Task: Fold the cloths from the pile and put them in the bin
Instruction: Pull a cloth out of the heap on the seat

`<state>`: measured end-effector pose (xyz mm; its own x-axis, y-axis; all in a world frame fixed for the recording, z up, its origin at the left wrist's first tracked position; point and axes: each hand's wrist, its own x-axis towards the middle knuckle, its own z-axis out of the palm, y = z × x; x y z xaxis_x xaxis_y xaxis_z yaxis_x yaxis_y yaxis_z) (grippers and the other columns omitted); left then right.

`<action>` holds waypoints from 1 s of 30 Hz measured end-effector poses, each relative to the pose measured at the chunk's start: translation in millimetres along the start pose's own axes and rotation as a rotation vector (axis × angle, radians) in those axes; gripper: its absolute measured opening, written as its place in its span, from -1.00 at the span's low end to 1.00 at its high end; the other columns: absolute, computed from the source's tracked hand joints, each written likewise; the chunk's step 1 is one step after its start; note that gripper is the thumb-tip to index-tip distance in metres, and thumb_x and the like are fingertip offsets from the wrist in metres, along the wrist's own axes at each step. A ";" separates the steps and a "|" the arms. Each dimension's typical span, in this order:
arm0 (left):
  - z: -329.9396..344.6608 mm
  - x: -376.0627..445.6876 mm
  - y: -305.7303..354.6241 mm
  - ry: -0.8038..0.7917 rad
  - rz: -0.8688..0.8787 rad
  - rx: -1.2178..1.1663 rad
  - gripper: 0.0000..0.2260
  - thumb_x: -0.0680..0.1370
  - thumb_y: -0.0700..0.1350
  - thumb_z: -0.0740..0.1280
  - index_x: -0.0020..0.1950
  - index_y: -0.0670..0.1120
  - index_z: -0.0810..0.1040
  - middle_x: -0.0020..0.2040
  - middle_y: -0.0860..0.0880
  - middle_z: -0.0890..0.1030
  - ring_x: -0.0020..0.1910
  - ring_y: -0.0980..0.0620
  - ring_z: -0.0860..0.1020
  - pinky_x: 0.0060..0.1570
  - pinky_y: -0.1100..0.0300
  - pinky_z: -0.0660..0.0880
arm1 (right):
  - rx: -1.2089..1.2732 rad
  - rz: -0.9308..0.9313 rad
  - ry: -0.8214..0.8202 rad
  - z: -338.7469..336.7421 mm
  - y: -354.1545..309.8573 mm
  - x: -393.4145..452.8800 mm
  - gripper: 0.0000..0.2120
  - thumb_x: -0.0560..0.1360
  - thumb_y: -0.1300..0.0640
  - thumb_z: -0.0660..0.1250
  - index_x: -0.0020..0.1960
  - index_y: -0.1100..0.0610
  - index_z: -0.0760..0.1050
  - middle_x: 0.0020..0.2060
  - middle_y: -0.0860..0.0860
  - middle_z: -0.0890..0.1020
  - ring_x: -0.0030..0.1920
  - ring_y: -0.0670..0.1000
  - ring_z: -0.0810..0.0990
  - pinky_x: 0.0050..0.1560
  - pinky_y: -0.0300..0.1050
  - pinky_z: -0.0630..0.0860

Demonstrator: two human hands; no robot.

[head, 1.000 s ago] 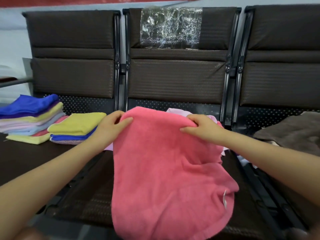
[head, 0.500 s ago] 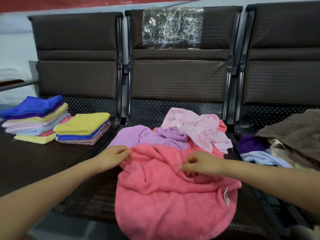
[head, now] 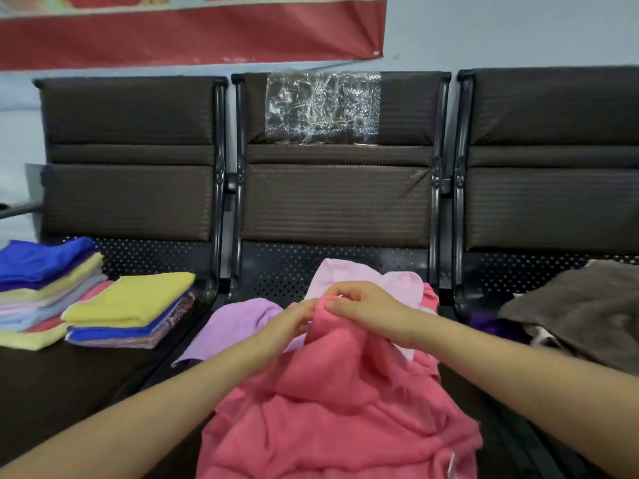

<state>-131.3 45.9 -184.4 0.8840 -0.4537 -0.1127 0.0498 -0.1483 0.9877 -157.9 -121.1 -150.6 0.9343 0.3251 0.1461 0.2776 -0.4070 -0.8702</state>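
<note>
A large coral-pink cloth [head: 332, 420] lies crumpled over the front of the middle seat. My left hand [head: 288, 323] and my right hand [head: 363, 307] meet at its raised top edge, and both pinch the fabric there, fingertips nearly touching. Behind them on the same seat lie a lilac cloth [head: 238, 319] and a pale pink cloth [head: 363, 280], partly hidden by my hands. No bin is in view.
Two stacks of folded cloths sit on the left seat: a tall one topped in blue [head: 41, 261] and a lower one topped in yellow [head: 138, 297]. A brown cloth [head: 581, 305] and a purple cloth [head: 491, 324] lie on the right seat. Dark seat backs [head: 339, 198] stand behind.
The pink cloth, held up spread wide a second ago, has dropped into a heap. My hands have come together from its two corners to one raised point. The camera has tilted upward.
</note>
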 end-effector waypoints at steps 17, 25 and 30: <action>-100.0 12.6 -4.3 0.201 0.232 0.613 -0.77 0.48 -0.06 0.45 -0.28 -0.11 0.48 -0.48 0.04 0.40 -0.51 0.12 0.38 -0.53 0.30 0.31 | -0.445 0.238 0.129 -108.2 78.2 11.1 -0.76 0.54 0.09 0.33 -0.19 0.24 0.59 -0.28 0.01 0.58 -0.22 -0.06 0.51 -0.14 -0.19 0.42; -130.8 86.0 -8.6 0.750 0.105 0.255 -0.82 0.57 -0.25 0.23 -0.22 -0.16 0.51 -0.36 -0.09 0.59 -0.59 0.11 0.50 -0.30 0.14 0.52 | -0.479 0.258 0.672 -103.9 94.5 62.3 -0.74 0.47 0.29 0.26 0.12 0.18 0.58 0.03 0.13 0.64 0.08 0.13 0.57 0.07 -0.10 0.43; -127.0 89.9 -49.6 0.670 -0.209 0.499 -0.55 0.51 -0.13 0.35 0.36 -0.24 0.41 0.10 -0.26 0.61 0.00 -0.17 0.64 0.02 0.06 0.55 | -0.698 0.345 0.390 -74.8 104.0 59.8 -0.57 0.47 0.27 0.27 0.33 0.12 0.45 0.18 0.16 0.56 0.22 0.18 0.50 0.19 -0.04 0.43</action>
<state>4.7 124.1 -229.8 0.9752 0.2172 -0.0436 0.1706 -0.6108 0.7732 -56.4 -207.8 -197.1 0.9658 -0.1768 0.1895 -0.0811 -0.9008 -0.4267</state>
